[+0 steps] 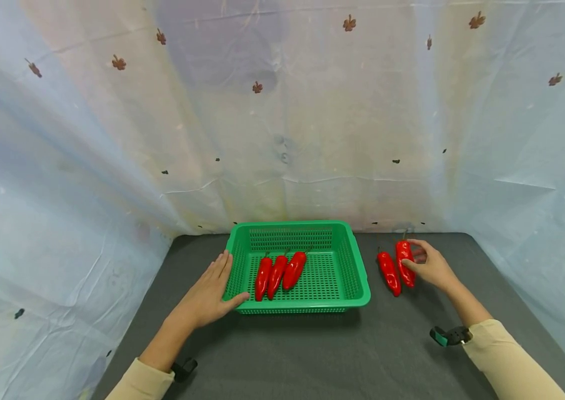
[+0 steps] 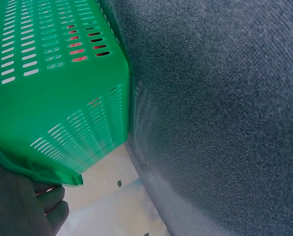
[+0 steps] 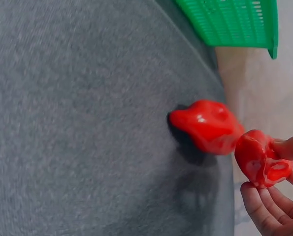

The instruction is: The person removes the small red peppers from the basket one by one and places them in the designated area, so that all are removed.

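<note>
My right hand (image 1: 431, 268) pinches a glossy red chili pepper (image 1: 404, 261) between thumb and fingers. Another red pepper lies just left of it on the dark table, its rounded body (image 3: 209, 127) showing in the right wrist view. On the left, my left hand (image 1: 208, 294) rests along the rim of a green plastic basket (image 1: 357, 266), fingers straight and thumb over the front left corner. Three red peppers (image 1: 277, 276) lie side by side in the left half of the basket, stems pointing back.
A dark grey cloth-covered table (image 1: 312, 355) carries everything. Pale plastic sheeting (image 1: 282, 128) with brown leaf marks hangs behind and along both sides. The basket's slotted side wall (image 2: 82, 132) fills the upper left of the left wrist view.
</note>
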Tool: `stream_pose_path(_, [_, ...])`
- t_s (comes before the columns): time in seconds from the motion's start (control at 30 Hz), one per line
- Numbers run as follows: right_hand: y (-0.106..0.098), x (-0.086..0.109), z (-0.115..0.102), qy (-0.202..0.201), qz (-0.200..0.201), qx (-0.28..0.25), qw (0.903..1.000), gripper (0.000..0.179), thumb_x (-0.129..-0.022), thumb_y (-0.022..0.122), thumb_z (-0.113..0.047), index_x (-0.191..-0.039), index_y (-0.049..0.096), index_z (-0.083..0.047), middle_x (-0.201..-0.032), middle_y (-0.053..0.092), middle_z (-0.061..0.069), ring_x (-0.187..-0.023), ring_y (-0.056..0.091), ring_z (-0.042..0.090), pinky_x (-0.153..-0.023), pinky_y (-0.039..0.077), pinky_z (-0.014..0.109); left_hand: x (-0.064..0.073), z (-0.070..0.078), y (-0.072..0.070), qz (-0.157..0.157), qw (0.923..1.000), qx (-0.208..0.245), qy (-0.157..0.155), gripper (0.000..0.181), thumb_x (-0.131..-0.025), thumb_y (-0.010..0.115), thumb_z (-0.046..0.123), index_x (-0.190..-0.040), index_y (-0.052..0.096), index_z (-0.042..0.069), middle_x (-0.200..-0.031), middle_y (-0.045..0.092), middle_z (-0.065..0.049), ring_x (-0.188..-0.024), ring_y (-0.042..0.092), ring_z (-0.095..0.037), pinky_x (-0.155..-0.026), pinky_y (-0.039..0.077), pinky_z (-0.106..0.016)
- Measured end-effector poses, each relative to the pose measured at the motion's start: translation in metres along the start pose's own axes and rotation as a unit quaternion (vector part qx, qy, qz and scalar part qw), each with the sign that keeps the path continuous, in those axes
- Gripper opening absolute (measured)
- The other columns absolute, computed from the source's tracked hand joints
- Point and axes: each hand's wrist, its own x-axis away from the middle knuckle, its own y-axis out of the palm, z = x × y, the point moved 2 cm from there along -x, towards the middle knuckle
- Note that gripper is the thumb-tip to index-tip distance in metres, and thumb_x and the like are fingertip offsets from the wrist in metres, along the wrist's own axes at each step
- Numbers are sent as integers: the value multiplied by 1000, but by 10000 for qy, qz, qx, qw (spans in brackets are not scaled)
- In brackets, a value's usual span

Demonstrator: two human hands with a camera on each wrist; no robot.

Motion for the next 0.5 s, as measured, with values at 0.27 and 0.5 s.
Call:
stream_pose_path(0.27, [4, -2, 13, 178, -278, 70, 9994, 65, -102, 76, -14, -153, 44, 11, -127, 60, 38, -109, 65, 49, -77, 62, 48, 0, 0, 0, -48, 10000, 1, -23, 113, -101, 55, 74, -170, 10, -4, -179, 6, -22, -165, 11, -39, -133, 16, -56])
stream_pose_path(0.5, [6, -4, 19, 258, -453, 9, 9986, 63, -102, 74, -12, -152, 43, 13, -128, 59, 42, -110, 65, 52, -77, 62, 51, 0, -1, 1, -49, 10000, 6, -19, 113, -101, 55, 74, -171, 10, -4, -179, 5, -21, -166, 11, -39, -133, 16, -56])
